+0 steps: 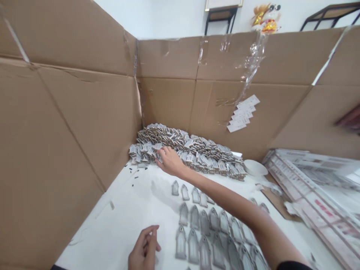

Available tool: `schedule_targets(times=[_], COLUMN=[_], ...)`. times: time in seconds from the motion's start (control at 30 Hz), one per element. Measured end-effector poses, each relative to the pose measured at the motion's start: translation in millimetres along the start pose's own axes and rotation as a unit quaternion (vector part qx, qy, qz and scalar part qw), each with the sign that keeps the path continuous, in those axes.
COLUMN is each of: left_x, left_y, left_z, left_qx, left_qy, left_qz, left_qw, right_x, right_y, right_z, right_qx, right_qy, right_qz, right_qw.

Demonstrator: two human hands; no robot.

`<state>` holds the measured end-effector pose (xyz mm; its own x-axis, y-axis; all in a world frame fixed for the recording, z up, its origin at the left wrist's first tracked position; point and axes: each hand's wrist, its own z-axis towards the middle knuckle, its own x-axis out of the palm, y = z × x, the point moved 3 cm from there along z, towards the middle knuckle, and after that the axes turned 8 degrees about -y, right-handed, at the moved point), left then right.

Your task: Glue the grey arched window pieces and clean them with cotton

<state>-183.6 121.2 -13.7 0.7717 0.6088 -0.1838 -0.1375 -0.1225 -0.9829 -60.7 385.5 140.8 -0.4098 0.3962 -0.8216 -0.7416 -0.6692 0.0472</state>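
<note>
My right hand (170, 162) is stretched forward to the left part of a long pile (208, 157) of small grey arch-shaped pieces. Its fingertips touch the pile, with the thumb apart from the fingers; no piece is clearly held. Near the front edge, my left hand (144, 248) hovers low over the white table with its fingers curled in. Whatever it may hold is hidden. To its right, flat grey arch-shaped pieces (193, 245), each with a small hole at the top, lie in rows. My right forearm covers part of these rows.
Tall cardboard walls (165, 105) enclose the table (135, 206) at the left and back. A white bowl (255, 167) sits right of the pile, beside a printed carton (312, 198). Small dark bits (136, 177) lie at the left. Paper labels (243, 113) are stuck on the back wall.
</note>
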Motion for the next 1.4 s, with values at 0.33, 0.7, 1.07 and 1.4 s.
schedule_targets(times=[0.33,0.7,1.07,1.4], left_x=[7,9,10,9], left_y=[-25,-34,-36,-42], left_z=[-6,-15,-16,-18], left_qx=[0.016,0.036,0.051,0.059], left_qy=[0.048,0.063,0.059,0.069], left_qz=[0.029,0.019,0.020,0.030], left_qw=[0.998,0.997,0.997,0.995], right_x=[-142,-115,-117,-104], right_y=[53,93,103,118], right_z=[-239,-316,-282,-267], right_qx=[0.086,0.154,0.122,0.098], right_qy=[0.352,0.377,0.365,0.408], right_qz=[0.134,0.107,0.100,0.080], right_qw=[0.923,0.907,0.917,0.904])
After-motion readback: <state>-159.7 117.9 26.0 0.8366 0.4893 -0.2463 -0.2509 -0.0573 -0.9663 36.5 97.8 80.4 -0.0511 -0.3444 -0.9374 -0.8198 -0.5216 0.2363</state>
